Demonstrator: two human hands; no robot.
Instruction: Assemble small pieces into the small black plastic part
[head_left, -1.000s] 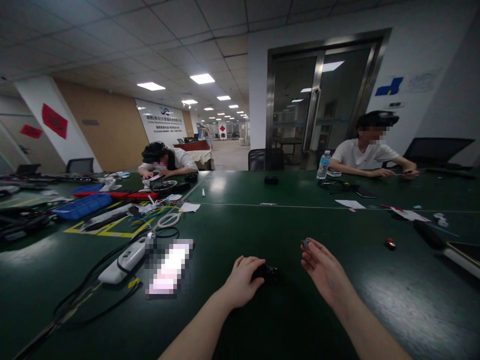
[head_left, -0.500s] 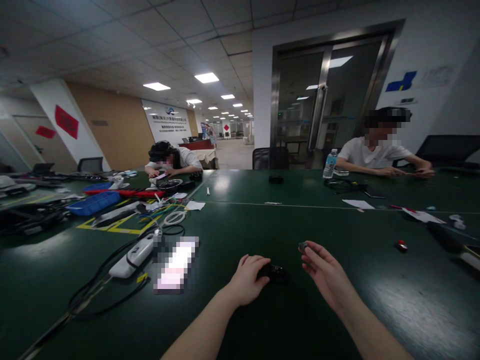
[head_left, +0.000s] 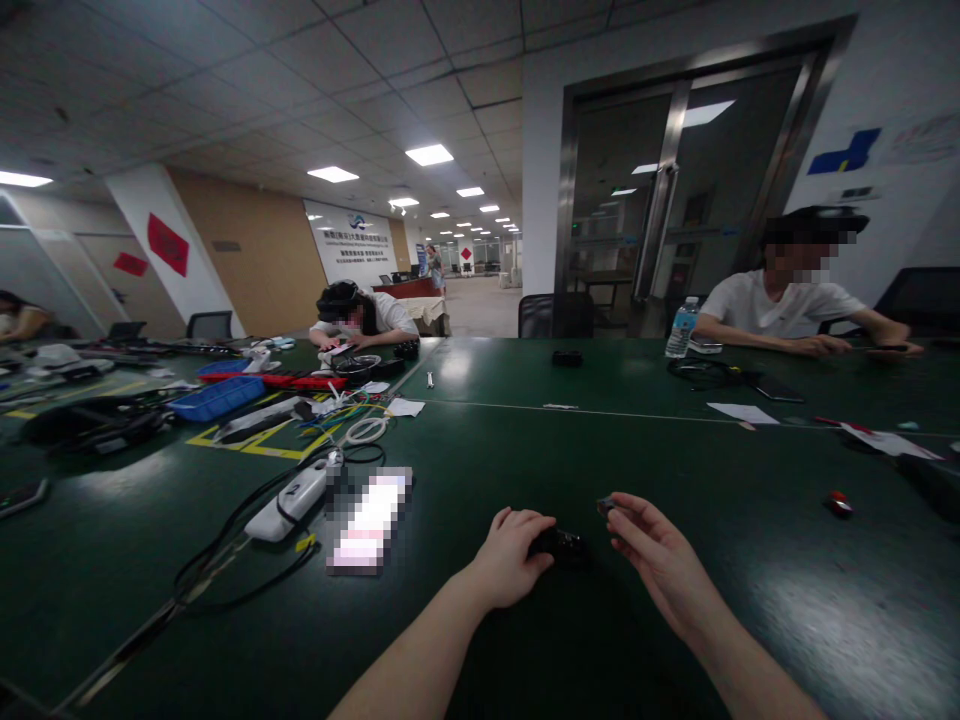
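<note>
My left hand (head_left: 514,556) is closed around the left end of a small glossy black object (head_left: 564,543) on the green table. Its fingers cover part of that object, and I cannot make out its exact kind. Just to the right, my right hand (head_left: 651,540) is raised a little above the table. Between its thumb and fingertips it pinches a tiny dark grey piece (head_left: 604,506), too small to name. A gap separates this piece from the black object.
Left of my hands lie a blurred bright screen (head_left: 371,520), a white power strip (head_left: 296,495) and cables. Farther left is a blue tray (head_left: 217,400). A red-and-black object (head_left: 838,503) lies right; a water bottle (head_left: 682,328) stands beyond. Two people sit across the green table (head_left: 480,440).
The view has turned slightly left, shifting most things rightward. My right hand's piece has come slightly closer to the black object. My left hand keeps its hold.
</note>
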